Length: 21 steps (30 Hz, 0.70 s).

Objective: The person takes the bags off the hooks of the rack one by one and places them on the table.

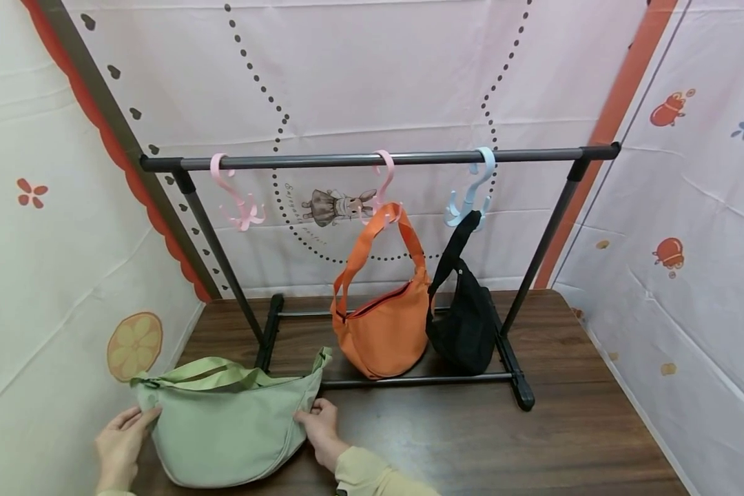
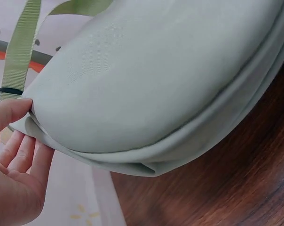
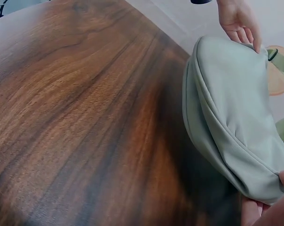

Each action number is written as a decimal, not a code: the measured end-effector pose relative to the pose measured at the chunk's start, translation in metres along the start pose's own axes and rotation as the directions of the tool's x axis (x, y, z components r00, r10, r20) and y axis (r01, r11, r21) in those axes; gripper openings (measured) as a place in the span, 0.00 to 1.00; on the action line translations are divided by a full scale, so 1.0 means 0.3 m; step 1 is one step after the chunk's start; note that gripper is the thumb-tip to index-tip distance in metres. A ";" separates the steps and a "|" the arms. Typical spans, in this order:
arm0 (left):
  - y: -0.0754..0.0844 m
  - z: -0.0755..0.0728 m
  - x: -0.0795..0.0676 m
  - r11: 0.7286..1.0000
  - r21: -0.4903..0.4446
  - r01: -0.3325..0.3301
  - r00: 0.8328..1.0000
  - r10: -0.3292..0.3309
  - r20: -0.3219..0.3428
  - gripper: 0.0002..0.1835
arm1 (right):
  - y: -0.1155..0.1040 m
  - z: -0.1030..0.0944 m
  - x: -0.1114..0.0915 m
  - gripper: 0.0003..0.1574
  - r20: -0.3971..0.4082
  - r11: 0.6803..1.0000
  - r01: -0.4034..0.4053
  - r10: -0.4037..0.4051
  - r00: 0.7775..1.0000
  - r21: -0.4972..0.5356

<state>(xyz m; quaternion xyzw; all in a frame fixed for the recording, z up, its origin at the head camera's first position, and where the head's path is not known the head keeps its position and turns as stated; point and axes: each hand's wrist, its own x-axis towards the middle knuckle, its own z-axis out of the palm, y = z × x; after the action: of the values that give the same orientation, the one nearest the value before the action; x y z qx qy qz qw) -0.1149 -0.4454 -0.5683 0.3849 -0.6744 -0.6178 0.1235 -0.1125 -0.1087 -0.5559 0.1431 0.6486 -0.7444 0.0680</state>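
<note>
A pale green shoulder bag [image 1: 232, 430] is held at the table's front left, its green webbing strap [image 1: 217, 377] lying loosely over the top. My left hand [image 1: 122, 444] pinches the bag's left end between thumb and fingers, close to a black strap buckle [image 2: 10, 92] in the left wrist view. At the opposite end, my right hand [image 1: 321, 428] pinches the bag's right side. In the right wrist view the thumb lies on the fabric and the fingers are under it, partly cut off by the frame edge.
A black rack [image 1: 322, 161] stands behind the bag. An orange bag [image 1: 387, 334] hangs from the middle pink hook [image 1: 384, 176], a black bag [image 1: 465, 324] from the blue hook [image 1: 474, 189]. The left pink hook [image 1: 232, 193] carries nothing. Printed cloth walls surround the wooden table [image 1: 570, 427].
</note>
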 end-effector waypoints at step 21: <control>-0.125 0.052 0.081 0.996 -0.030 -0.084 0.996 0.085 0.029 0.12 | 0.056 0.020 0.030 0.14 -0.162 0.984 0.054 -0.081 0.983 -0.168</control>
<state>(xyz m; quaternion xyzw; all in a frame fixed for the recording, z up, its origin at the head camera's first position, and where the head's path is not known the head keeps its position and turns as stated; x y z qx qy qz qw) -0.1277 -0.4480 -0.6138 0.3449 -0.6828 -0.6275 0.1450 -0.1169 -0.1164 -0.5739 0.1773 0.7152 -0.6760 -0.0010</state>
